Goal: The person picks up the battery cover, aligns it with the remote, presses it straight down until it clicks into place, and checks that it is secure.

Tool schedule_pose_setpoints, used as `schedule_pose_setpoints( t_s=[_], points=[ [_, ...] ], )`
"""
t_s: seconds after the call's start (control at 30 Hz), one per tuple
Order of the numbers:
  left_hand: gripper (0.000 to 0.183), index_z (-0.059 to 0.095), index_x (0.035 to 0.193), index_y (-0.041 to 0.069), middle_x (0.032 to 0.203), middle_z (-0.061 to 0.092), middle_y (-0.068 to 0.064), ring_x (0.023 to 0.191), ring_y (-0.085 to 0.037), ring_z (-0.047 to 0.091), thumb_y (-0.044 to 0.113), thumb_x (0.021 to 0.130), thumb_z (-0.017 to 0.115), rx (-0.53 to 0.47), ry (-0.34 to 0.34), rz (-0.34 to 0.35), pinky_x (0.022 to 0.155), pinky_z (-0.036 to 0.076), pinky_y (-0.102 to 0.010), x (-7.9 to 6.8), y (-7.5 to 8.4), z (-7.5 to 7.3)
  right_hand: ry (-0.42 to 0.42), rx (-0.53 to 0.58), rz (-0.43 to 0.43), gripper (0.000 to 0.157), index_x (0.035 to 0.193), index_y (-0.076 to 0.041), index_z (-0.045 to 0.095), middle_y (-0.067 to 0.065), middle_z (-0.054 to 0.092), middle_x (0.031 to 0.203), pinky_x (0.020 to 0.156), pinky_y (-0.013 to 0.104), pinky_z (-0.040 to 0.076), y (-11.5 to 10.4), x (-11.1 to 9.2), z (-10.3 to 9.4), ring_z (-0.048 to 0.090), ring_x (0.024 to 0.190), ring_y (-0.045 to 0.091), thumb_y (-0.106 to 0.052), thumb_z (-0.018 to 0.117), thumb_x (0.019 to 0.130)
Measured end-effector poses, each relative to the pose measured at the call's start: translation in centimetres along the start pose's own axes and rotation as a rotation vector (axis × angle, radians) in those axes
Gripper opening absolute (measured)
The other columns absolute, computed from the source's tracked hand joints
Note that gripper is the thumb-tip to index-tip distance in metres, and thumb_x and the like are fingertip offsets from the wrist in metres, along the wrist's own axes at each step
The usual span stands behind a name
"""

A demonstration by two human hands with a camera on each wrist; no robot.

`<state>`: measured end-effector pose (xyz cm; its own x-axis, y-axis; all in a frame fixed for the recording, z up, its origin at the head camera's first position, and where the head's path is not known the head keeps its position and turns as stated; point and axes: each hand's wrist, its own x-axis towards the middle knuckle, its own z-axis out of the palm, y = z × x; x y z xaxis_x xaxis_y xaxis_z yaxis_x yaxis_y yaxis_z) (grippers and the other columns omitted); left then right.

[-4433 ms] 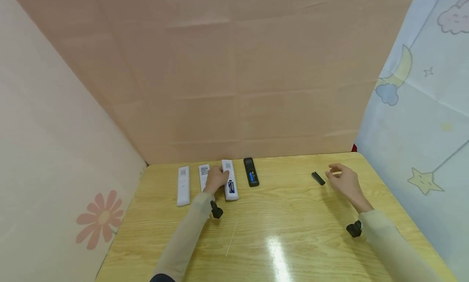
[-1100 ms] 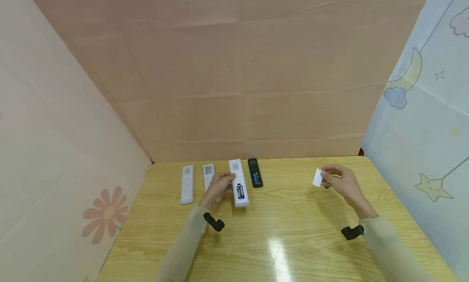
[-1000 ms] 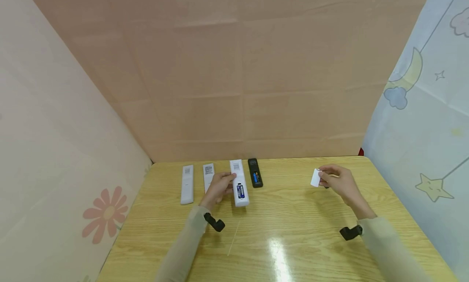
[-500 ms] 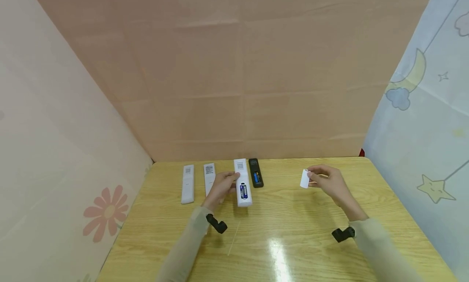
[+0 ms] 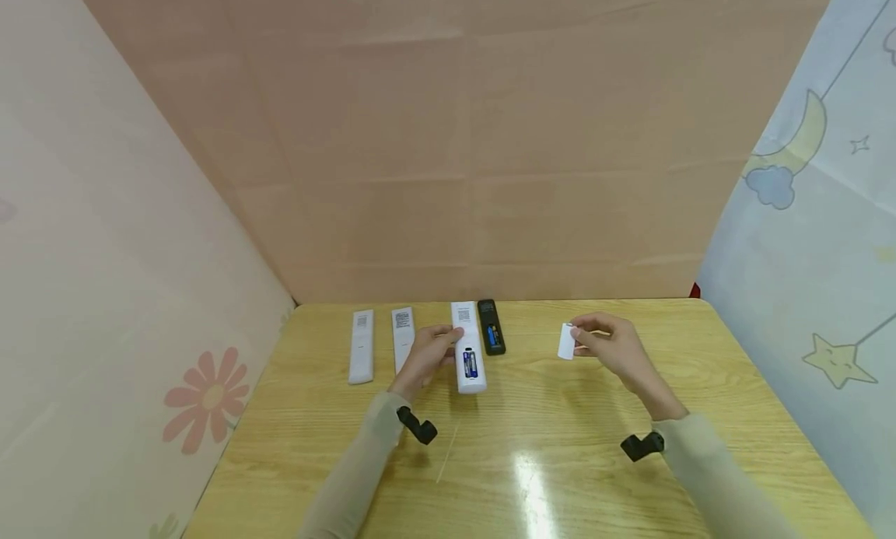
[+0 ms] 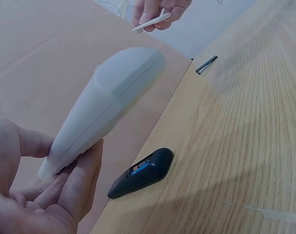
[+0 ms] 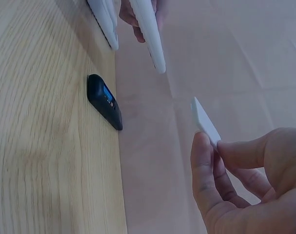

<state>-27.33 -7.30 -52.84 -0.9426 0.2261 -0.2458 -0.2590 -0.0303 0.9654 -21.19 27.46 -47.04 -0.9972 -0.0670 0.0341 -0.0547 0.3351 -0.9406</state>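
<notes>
My left hand [image 5: 427, 355] grips a white remote control [image 5: 463, 317] by its side, thumb on its back, and holds it above the table. Two batteries [image 5: 470, 363] show in its uncovered compartment. My right hand [image 5: 610, 344] pinches a small white battery cover [image 5: 566, 341] between thumb and fingers, to the right of the remote and apart from it. In the right wrist view the cover [image 7: 206, 122] is seen nearly edge-on. A black remote [image 5: 491, 327] lies just behind and right of the held one, its battery compartment uncovered.
Two more white remotes, the leftmost one [image 5: 361, 347] and a partly hidden one [image 5: 403, 333], lie on the wooden table [image 5: 294, 461]. A black battery cover [image 6: 206, 65] lies on the table in the left wrist view. A curtain-like backdrop [image 5: 448, 150] stands behind the table.
The left hand has lifted the white remote and shifted it right, towards the black remote. The right hand has picked up the white cover and carried it leftwards, closer to the remote.
</notes>
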Motion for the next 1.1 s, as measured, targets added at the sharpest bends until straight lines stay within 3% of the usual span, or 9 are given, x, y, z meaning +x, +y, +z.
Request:
schedule_pose_setpoints(
  t_s=[0.23,0.43,0.67,1.1],
  points=[
    [0.062,0.052,0.151,-0.006,0.132,0.069,-0.021,0.105,-0.026,0.076,0.032,0.106,0.070,0.010,0.001,-0.009,0.091,0.064,-0.036,-0.2,0.0,0.2,-0.018,0.037,0.002,0.038,0.139,0.011,0.061,0.032,0.060,0.128,0.083,0.029,0.065,-0.5,-0.1,0.9,0.074,0.093,0.013,-0.012,0.065,0.108],
    [0.062,0.054,0.150,-0.006,0.130,0.070,-0.020,0.104,-0.026,0.077,0.034,0.105,0.071,0.018,-0.001,-0.009,0.092,0.064,-0.038,-0.4,0.2,0.5,-0.024,0.048,-0.001,0.036,0.137,0.011,0.063,0.031,0.061,0.126,0.087,0.037,0.066,-1.0,-0.1,1.6,0.075,0.096,0.014,-0.011,0.065,0.108],
    [0.060,0.056,0.148,-0.005,0.127,0.073,-0.019,0.105,-0.028,0.077,0.035,0.105,0.070,0.024,0.006,-0.002,0.093,0.064,-0.040,-0.4,0.2,0.7,-0.031,0.024,-0.024,0.033,0.135,0.009,0.065,0.031,0.062,0.126,0.082,0.032,0.066,-1.7,0.0,2.4,0.076,0.101,0.021,-0.010,0.065,0.108],
    [0.060,0.057,0.148,-0.004,0.124,0.074,-0.018,0.097,-0.022,0.078,0.035,0.105,0.071,0.012,-0.003,0.020,0.092,0.064,-0.042,-0.2,0.0,0.9,-0.054,0.044,-0.029,0.031,0.133,0.008,0.067,0.031,0.063,0.125,0.080,0.030,0.066,-1.9,0.2,3.4,0.076,0.101,0.026,-0.008,0.066,0.107]
  ],
)
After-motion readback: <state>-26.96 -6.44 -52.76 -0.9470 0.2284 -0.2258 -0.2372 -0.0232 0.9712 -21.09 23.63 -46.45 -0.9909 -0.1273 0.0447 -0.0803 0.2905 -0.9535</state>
